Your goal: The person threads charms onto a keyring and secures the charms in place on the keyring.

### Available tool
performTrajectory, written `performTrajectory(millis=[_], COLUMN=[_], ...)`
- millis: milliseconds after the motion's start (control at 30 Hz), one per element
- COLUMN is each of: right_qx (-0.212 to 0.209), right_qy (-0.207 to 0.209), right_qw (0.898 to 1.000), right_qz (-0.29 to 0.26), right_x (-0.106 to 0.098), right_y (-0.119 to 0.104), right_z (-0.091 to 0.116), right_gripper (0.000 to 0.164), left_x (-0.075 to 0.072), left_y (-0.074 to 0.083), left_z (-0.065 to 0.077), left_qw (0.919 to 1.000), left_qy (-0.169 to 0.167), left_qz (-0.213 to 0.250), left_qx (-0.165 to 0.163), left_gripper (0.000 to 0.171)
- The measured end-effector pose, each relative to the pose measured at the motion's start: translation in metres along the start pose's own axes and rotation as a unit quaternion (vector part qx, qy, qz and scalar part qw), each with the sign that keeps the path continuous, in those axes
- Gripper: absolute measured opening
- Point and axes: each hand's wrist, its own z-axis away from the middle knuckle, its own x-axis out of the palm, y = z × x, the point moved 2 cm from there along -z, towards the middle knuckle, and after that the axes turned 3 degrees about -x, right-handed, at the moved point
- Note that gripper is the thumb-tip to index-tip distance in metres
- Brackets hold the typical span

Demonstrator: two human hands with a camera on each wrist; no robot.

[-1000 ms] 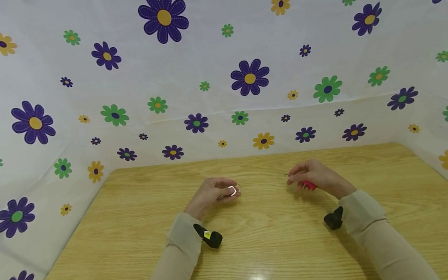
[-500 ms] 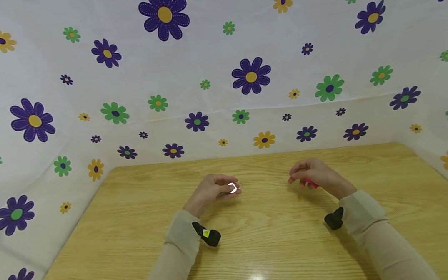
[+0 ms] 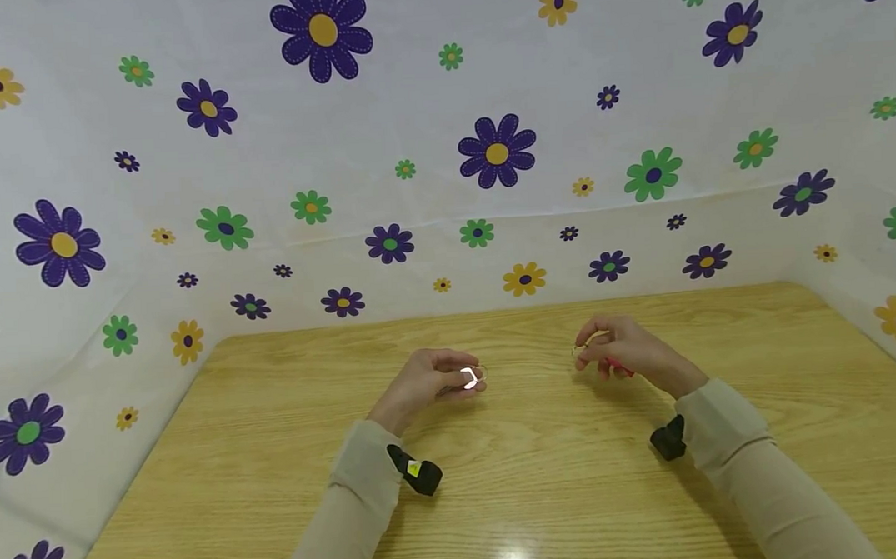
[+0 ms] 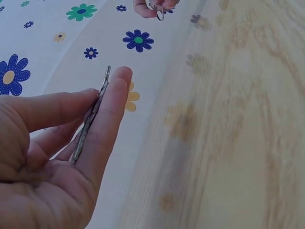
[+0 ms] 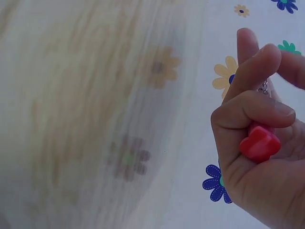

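Observation:
My left hand (image 3: pixel 432 382) pinches a flat silver metal piece that looks like a key (image 4: pixel 89 124) between thumb and fingers. It shows edge-on in the left wrist view, and its bright end (image 3: pixel 470 378) glints in the head view. Over to the right, my right hand (image 3: pixel 622 347) holds a keychain with a red charm (image 5: pixel 260 144), tucked under curled fingers. A short chain (image 5: pixel 264 87) runs from the charm between the fingers. The keychain's metal ring (image 4: pixel 160 13) sticks out past the fingertips, facing the left hand. Both hands are raised over the wooden table, apart from each other.
The wooden table (image 3: pixel 501 469) lies below both hands. A white cloth with printed flowers (image 3: pixel 382 149) rises along its back and sides. A black wrist camera (image 3: pixel 425 478) is strapped to the left sleeve, another black camera (image 3: pixel 668 438) to the right one.
Both hands keep their holds and nearly the same places. The keychain's ring shows more clearly beyond the right fingertips than half a second ago. The head view has shifted slightly.

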Motion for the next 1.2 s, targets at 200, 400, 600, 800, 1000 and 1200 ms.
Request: performTrajectory(millis=[200,400,600,800,1000,1200], right_qx=[-0.014,-0.012,-0.031,-0.042,-0.037,-0.04], right_qy=[-0.009,0.007,0.006,-0.012,-0.002,-0.005], right_qw=[1.0,1.0,0.999,0.999,0.999,0.999], right_qz=[0.004,0.002,0.004,0.003,0.0,-0.028], right_x=[0.002,0.004,0.007,0.009,0.012,0.018], right_y=[0.0,0.001,-0.001,-0.002,-0.004,-0.007], right_z=[-0.002,-0.004,-0.003,-0.004,-0.004,-0.004], right_gripper=[0.02,0.016,0.019,0.02,0.016,0.019], left_x=[0.002,0.004,0.006,0.008,0.012,0.017], left_y=[0.001,0.001,0.001,0.003,0.006,0.006], left_z=[0.002,0.001,-0.001,-0.003,-0.003,-0.007], left_qw=[1.0,0.9998,0.9997,0.9996,0.9995,0.9994], left_qy=[-0.002,-0.018,-0.022,-0.026,-0.031,-0.033], left_qz=[-0.003,0.001,0.006,0.001,0.001,0.002], left_qx=[0.001,0.008,0.005,0.01,0.011,0.014], left_gripper=[0.029,0.032,0.034,0.034,0.033,0.033])
